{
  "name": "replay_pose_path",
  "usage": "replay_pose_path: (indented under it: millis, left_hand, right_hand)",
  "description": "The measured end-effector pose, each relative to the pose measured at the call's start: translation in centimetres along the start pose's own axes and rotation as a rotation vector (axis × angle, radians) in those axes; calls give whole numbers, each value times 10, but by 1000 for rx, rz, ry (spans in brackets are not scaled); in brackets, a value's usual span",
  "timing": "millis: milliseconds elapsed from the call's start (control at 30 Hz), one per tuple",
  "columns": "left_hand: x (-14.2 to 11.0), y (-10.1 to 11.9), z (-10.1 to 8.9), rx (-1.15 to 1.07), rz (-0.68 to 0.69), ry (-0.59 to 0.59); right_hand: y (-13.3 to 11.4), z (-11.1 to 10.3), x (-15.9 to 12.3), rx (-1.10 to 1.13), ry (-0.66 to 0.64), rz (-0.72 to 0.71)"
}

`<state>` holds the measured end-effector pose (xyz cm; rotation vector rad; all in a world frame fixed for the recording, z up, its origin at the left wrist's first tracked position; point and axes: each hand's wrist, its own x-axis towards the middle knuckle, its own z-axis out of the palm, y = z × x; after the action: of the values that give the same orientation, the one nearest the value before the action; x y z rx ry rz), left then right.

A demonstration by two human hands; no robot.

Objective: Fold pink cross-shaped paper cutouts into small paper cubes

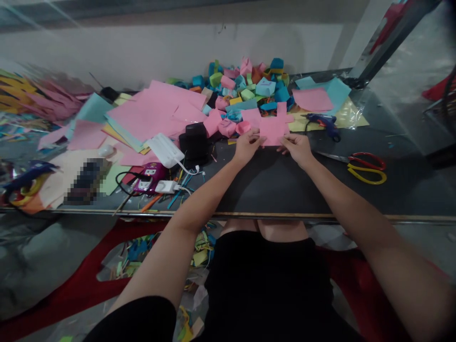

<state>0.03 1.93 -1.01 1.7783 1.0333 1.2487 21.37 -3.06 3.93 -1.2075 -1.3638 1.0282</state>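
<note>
Both hands are over the dark table (270,190) and hold one pink card (271,130). The left hand (247,146) pinches its low left corner with thumb and fingers. The right hand (296,148) pinches its low right corner the same way. The card is between the hands, in front of the person, with its flat side facing up toward the head.

Just past the card is a big heap of small paper bits (245,90), blue, pink, green and orange. Some are folded like little boxes. To the right of the heap, a blue glue gun (322,124) lies on its side on yellow paper (352,115). Nearer the person, to the right of the right hand, are scissors (366,166) with one red loop and one yellow loop.

On the left side are big pink sheets (156,109), one on top of another. Near them are a black thing (194,145), a white box (166,149) with a cord, and a purple plug box (151,178). Farther left, a blurred-out thing (86,180) lies on pale paper.
</note>
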Motion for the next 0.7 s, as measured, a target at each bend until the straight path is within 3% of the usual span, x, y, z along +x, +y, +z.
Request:
replay_pose_path:
  millis: [233, 433, 700]
  left_hand:
    - [-4, 3, -7, 392, 292, 36]
    - [-8, 15, -9, 509, 391, 42]
    - [-10, 15, -7, 608, 448, 31]
  right_hand:
    - [-2, -1, -2, 9, -1, 14]
    - [-6, -1, -4, -4, -11, 21]
    - [-6, -2, -4, -63, -18, 8]
